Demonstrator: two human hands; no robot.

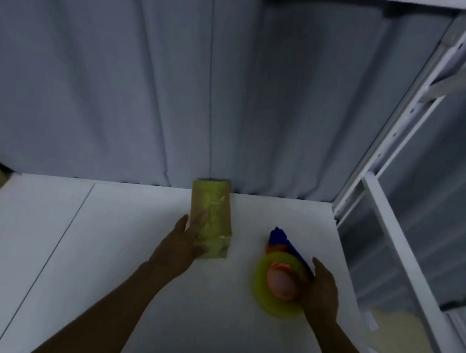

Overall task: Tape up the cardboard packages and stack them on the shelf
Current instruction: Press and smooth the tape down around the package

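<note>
- Head view: the left hand point(184, 241) holds the near left corner of the cardboard package point(215, 216), with the fingers laid along its left side and the thumb at the near end.
- This package lies flat on the white shelf point(119, 249), a little left of the middle, and its long side points to the far edge. Yellowish tape already covers its top face.
- The right hand point(323, 292) is wrapped around the right side of the tape dispenser point(278, 281), which has a yellow roll, an orange core and a blue handle. It rests on the shelf, near the package but apart from it.
- I judge that the taping of this package is almost done, so the step is to place it.
- To do it well, slide the package toward the grey curtain point(178, 89) with its sides parallel to the shelf, so that other packages can stack straight on it.
- Hold the dispenser away from the white upright frame point(384, 159) at the right, where it could fall off.
</note>
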